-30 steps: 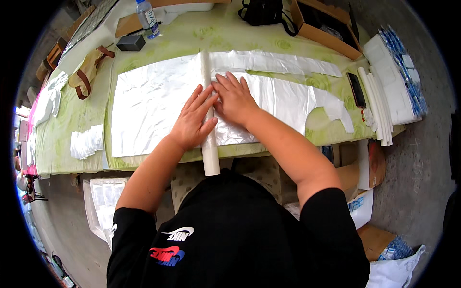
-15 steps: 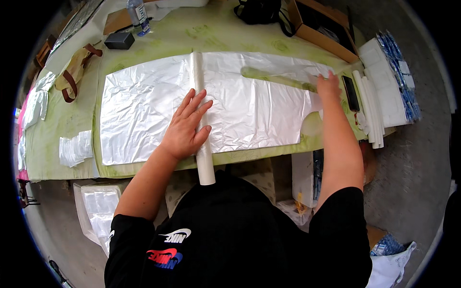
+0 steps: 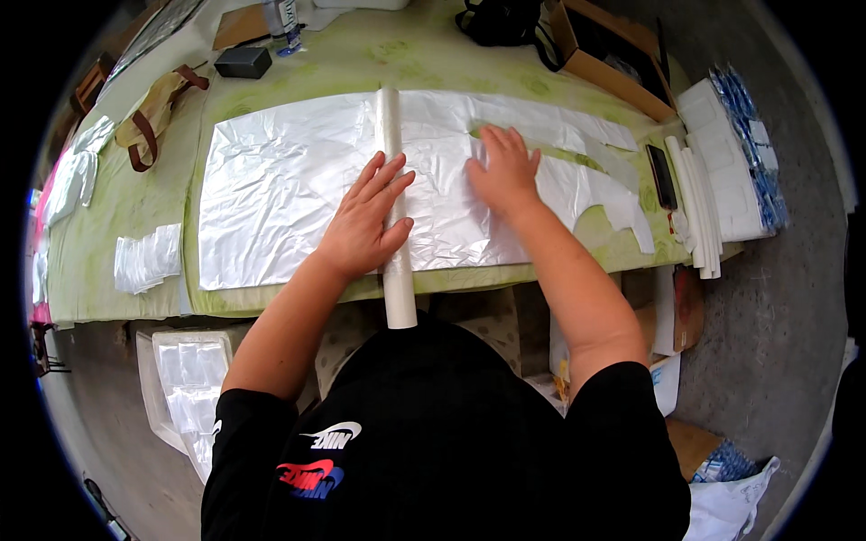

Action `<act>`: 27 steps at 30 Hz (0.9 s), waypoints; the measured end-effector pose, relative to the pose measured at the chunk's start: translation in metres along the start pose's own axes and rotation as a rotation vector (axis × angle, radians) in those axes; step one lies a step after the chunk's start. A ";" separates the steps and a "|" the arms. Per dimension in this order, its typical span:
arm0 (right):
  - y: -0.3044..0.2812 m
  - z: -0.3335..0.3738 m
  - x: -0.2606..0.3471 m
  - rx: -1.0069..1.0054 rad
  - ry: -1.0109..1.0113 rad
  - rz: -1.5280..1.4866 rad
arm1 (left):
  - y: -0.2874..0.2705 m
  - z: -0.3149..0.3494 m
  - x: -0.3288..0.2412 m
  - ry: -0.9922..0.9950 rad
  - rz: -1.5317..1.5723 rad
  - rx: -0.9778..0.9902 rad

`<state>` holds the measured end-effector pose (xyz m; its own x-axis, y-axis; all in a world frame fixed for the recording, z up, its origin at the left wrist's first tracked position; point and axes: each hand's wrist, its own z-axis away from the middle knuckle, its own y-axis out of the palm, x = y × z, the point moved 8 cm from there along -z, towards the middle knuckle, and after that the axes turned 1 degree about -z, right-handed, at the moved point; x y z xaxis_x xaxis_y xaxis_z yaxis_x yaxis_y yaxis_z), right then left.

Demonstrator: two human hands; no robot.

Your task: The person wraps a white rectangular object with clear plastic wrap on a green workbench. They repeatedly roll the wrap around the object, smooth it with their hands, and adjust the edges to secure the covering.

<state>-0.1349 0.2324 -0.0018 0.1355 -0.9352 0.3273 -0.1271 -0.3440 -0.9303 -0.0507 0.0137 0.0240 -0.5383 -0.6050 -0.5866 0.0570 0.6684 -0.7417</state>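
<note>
A shiny white plastic sheet point(image 3: 280, 198), creased and with curved cut-outs and strips at its right end, lies spread on the table. Across its middle rests a long white tube point(image 3: 400, 293), whose near end juts past the table edge. My left hand point(image 3: 368, 216) lies flat on the tube and the sheet, fingers stretched out and thumb apart. To the right of it, my right hand point(image 3: 503, 171) is palm down on or just over the sheet beside the cut-out, its fingers spread and nothing seen in them.
A green patterned cloth covers the table point(image 3: 361, 68). White tubes point(image 3: 695, 207) and a black phone point(image 3: 661, 176) lie at the right, near a stack of white and blue packs point(image 3: 735, 162). Small folded plastic pieces point(image 3: 147, 259) lie left; an open carton point(image 3: 613, 54) stands at the back.
My right hand has moved left from the sheet's right end to near its middle. The strips at that end now lie flatter. My left hand stays on the tube.
</note>
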 end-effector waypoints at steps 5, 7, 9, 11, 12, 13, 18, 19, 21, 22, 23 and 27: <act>-0.014 0.070 0.132 -0.076 -0.622 -0.333 | -0.033 0.016 0.032 0.086 0.355 -0.476; 0.005 0.088 0.158 0.071 -0.684 -0.495 | -0.044 0.014 0.018 0.204 0.342 -0.459; 0.010 0.096 0.172 0.014 -0.713 -0.556 | -0.043 0.003 -0.004 0.251 0.277 -0.209; 0.004 0.097 0.181 0.047 -0.696 -0.639 | -0.030 0.007 0.013 0.116 0.196 -0.018; -0.003 0.101 0.179 0.037 -0.719 -0.629 | -0.025 0.010 0.021 0.055 0.158 0.079; -0.008 0.102 0.179 0.024 -0.747 -0.626 | -0.032 0.016 0.029 -0.015 0.114 0.045; -0.008 0.124 0.188 -0.039 -0.792 -0.707 | -0.054 0.046 0.068 -0.104 0.389 -0.062; -0.002 0.124 0.198 -0.014 -0.810 -0.710 | -0.057 0.052 0.074 -0.103 0.448 -0.136; 0.009 0.120 0.219 0.043 -0.861 -0.707 | -0.068 0.056 0.076 -0.107 0.578 -0.260; 0.015 0.119 0.229 0.082 -0.864 -0.689 | -0.068 0.055 0.071 -0.112 0.511 -0.184; 0.020 0.120 0.238 0.121 -0.868 -0.670 | -0.068 0.054 0.066 -0.116 0.444 -0.108; 0.016 0.129 0.248 0.220 -0.863 -0.641 | -0.068 0.066 0.065 -0.142 0.070 0.106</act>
<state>0.0238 0.0058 0.0432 0.7669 -0.1848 0.6146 0.3791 -0.6422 -0.6662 -0.0341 -0.0999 0.0149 -0.4060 -0.6185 -0.6728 0.1826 0.6664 -0.7229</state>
